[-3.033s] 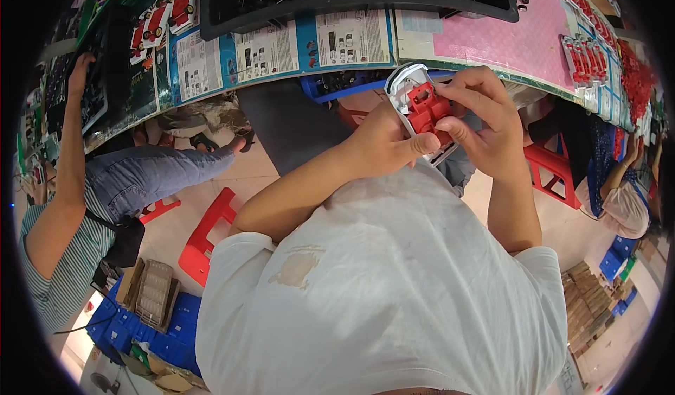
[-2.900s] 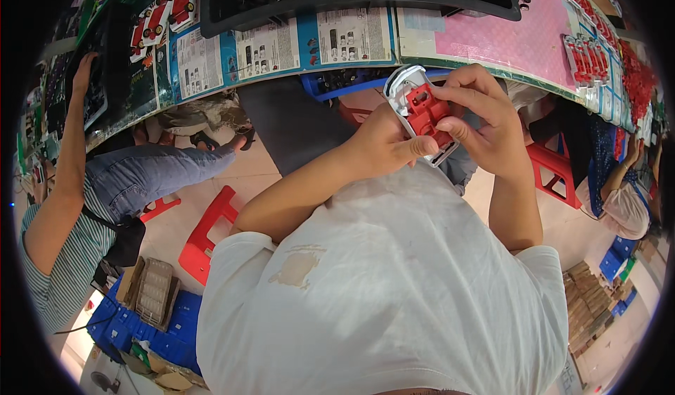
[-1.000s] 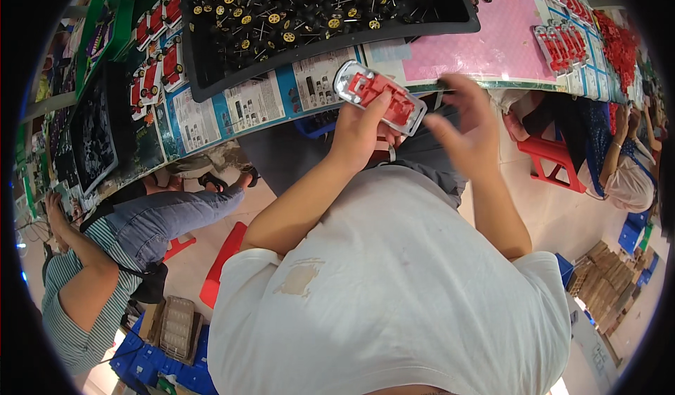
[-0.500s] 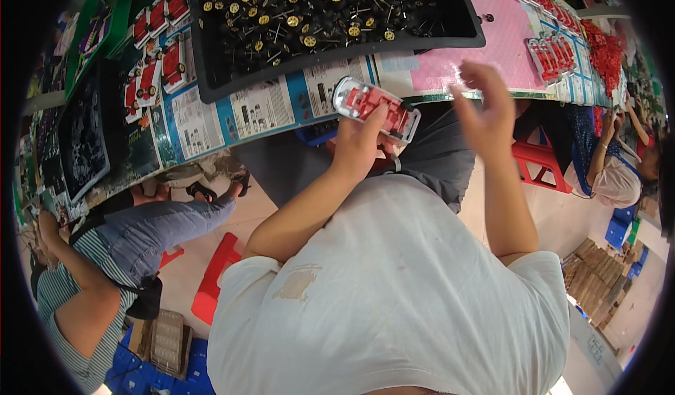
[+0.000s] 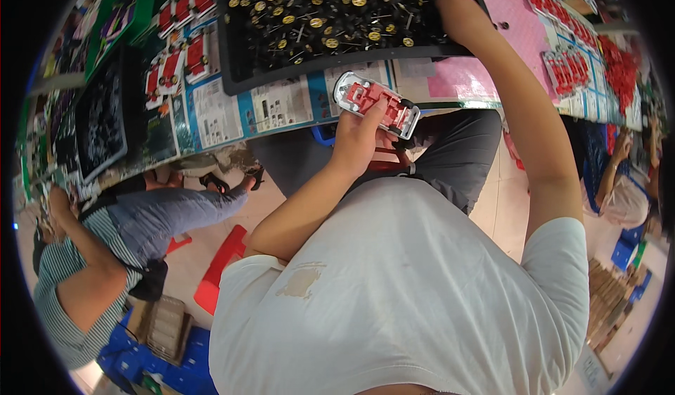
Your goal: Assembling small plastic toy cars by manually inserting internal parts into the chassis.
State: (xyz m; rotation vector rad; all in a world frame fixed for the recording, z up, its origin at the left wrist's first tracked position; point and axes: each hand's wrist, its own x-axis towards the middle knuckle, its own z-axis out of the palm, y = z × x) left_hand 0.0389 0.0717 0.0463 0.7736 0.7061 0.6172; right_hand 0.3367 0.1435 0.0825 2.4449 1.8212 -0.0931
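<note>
Held in my left hand is a white and red toy car, its red underside turned up. The thumb presses on the red part, and the fingers wrap beneath. A black wheel shows near the car's right end. My right hand reaches into the right end of a black tray. Heaped in that tray are many small black wheels with yellow hubs on thin metal axles. The fingertips of my right hand are hidden among or behind them.
Red and white toy cars stand left of the tray, and rows of similar parts lie at the right. A second black tray is farther left. Co-workers sit on both sides. A red stool stands behind on the left.
My right hand has moved from above the table's front edge, up and forward into the tray. My left hand still holds the toy car in nearly the same place.
</note>
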